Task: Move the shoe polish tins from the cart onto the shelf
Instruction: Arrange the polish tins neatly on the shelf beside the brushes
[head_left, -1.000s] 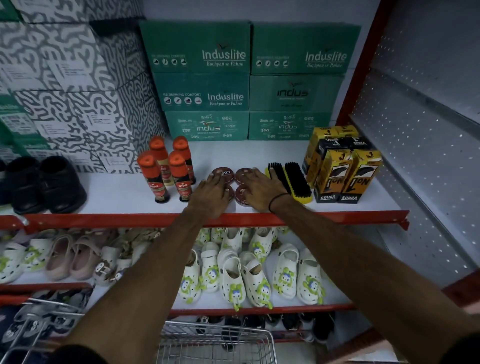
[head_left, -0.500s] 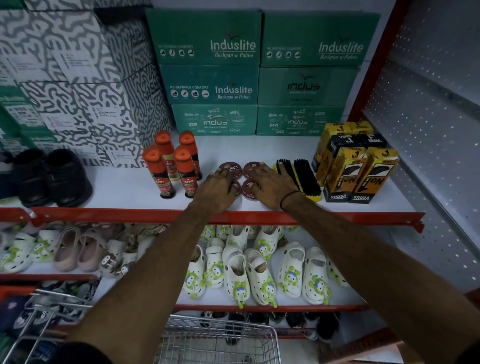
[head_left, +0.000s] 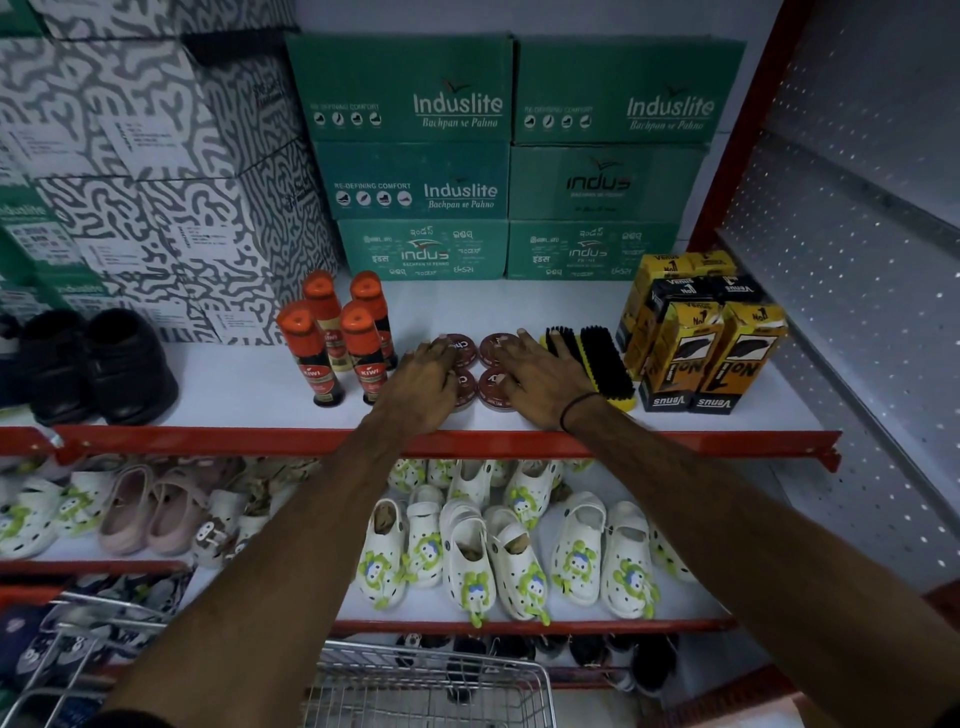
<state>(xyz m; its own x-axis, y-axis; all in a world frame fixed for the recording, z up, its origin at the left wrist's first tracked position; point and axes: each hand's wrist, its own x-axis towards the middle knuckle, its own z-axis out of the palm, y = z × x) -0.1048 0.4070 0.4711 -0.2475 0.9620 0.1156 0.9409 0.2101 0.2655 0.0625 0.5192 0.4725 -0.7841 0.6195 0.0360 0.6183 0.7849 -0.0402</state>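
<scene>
Several round dark-red shoe polish tins (head_left: 493, 392) lie flat in a tight cluster on the white shelf (head_left: 234, 384), between the bottles and the brushes. My left hand (head_left: 423, 382) rests palm down over the left tins, fingers spread, covering most of them. My right hand (head_left: 540, 379) lies flat over the right tins, its fingertips on the back one. Neither hand grips a tin. The wire cart (head_left: 426, 686) is at the bottom; its inside is mostly out of view.
Orange-capped polish bottles (head_left: 332, 348) stand just left of the tins, black brushes (head_left: 597, 358) and yellow cartons (head_left: 701, 343) just right. Green shoe boxes (head_left: 467, 156) and patterned boxes (head_left: 130, 156) fill the back. Black shoes (head_left: 88, 364) sit far left. White clogs (head_left: 498, 551) fill the lower shelf.
Both hands have stayed flat on the tins and slid slightly toward the back of the shelf. The camera has shifted a little.
</scene>
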